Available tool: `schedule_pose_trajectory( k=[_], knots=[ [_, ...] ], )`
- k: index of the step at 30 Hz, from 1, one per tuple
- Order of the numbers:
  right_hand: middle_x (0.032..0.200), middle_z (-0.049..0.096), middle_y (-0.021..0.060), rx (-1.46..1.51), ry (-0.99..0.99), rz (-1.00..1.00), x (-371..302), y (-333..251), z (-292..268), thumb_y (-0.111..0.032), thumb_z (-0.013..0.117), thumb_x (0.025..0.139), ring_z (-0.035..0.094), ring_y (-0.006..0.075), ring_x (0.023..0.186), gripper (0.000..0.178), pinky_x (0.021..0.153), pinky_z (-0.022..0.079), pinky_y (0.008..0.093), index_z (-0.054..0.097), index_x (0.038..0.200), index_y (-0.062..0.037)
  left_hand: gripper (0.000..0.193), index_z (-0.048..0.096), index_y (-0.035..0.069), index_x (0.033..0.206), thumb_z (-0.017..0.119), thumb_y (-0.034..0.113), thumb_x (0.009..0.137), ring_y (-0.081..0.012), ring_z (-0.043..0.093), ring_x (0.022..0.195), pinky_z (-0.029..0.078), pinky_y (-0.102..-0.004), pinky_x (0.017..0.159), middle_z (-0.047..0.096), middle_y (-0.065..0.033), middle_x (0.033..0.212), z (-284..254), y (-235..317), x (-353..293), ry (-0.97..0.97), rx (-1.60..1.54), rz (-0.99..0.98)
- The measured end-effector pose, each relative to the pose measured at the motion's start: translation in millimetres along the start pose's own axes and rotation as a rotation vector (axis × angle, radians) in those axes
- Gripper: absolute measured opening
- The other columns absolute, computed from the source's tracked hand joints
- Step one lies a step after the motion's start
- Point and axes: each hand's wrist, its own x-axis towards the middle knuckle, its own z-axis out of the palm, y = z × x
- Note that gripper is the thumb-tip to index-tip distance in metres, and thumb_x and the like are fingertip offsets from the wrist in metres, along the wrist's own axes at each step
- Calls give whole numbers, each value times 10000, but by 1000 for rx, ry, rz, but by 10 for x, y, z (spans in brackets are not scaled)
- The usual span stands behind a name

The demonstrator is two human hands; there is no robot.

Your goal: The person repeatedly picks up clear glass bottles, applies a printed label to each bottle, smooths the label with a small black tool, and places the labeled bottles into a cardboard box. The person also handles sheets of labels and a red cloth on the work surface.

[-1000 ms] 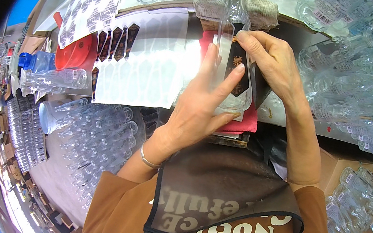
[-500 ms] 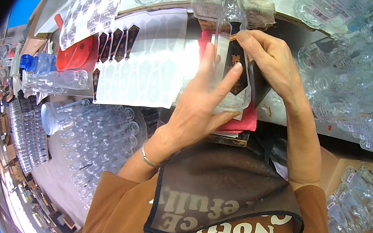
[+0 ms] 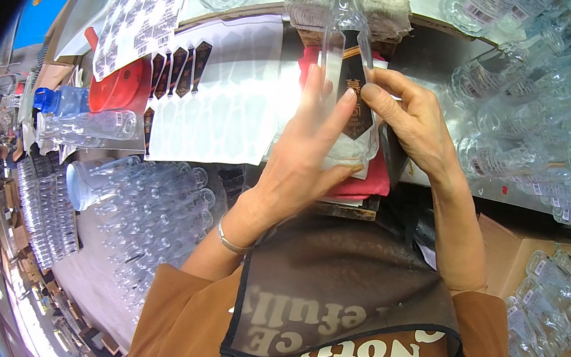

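A clear glass bottle (image 3: 346, 16) lies with its neck pointing away from me, on a rolled cloth and a red cloth. On its upper face is a black pointed label (image 3: 357, 63) with gold print. My left hand (image 3: 299, 147) holds the bottle from the left, its index fingertip on the label and its thumb by the base. At the bottle's right side, my right hand (image 3: 413, 124) is closed, with its thumb against the label's right edge. Its fingertips are partly hidden behind the thumb and bottle.
Left of the bottle lies a white label sheet (image 3: 216, 123) with several black labels still on it. A red bowl-like thing (image 3: 115, 86) stands beyond it. Many clear bottles crowd the right side (image 3: 531, 135) and the lower left (image 3: 146, 209). The rolled beige cloth (image 3: 386, 16) props the bottle.
My right hand has slid from the label's upper edge toward me, down along its right side. The label's upper part now lies flatter on the bottle. My left hand stays about in place.
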Motion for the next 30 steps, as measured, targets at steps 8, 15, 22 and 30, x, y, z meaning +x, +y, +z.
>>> schedule_pose_trajectory(
  k=[8, 15, 22, 30],
  knots=[
    [1014, 719, 114, -38, -24, -37, -5, -65, -18, -333, 666, 942, 638, 128, 926, 458, 845, 509, 288, 661, 1190, 52, 1022, 375, 74, 1517, 868, 0, 625, -507, 325, 1424, 368, -470, 1138, 110, -382, 1581, 5, 18, 1, -4, 18, -6],
    [1092, 696, 126, 83, -81, -36, -57, 92, -56, -352, 682, 944, 622, 143, 990, 545, 862, 501, 297, 603, 1303, 49, 1039, 340, 46, 1525, 866, -5, 630, -508, 262, 1451, 366, -470, 1143, 124, -371, 1583, 30, -3, -10, 36, -6, 8],
    [1108, 697, 132, 21, -85, -52, -136, 173, -51, -364, 692, 934, 633, 164, 988, 573, 883, 504, 308, 582, 1317, 48, 1052, 327, 38, 1529, 862, -9, 624, -497, 254, 1459, 359, -470, 1149, 133, -365, 1585, 52, 2, -18, 33, -10, -2],
    [1062, 699, 81, 331, 189, -53, -34, -145, -212, -158, 644, 943, 651, 134, 916, 336, 823, 538, 284, 615, 1232, 12, 1204, 46, 40, 1583, 832, -14, 673, -439, 213, 1490, 267, -471, 1192, 102, -317, 1617, 77, -39, -48, 52, -155, -53]
  ],
)
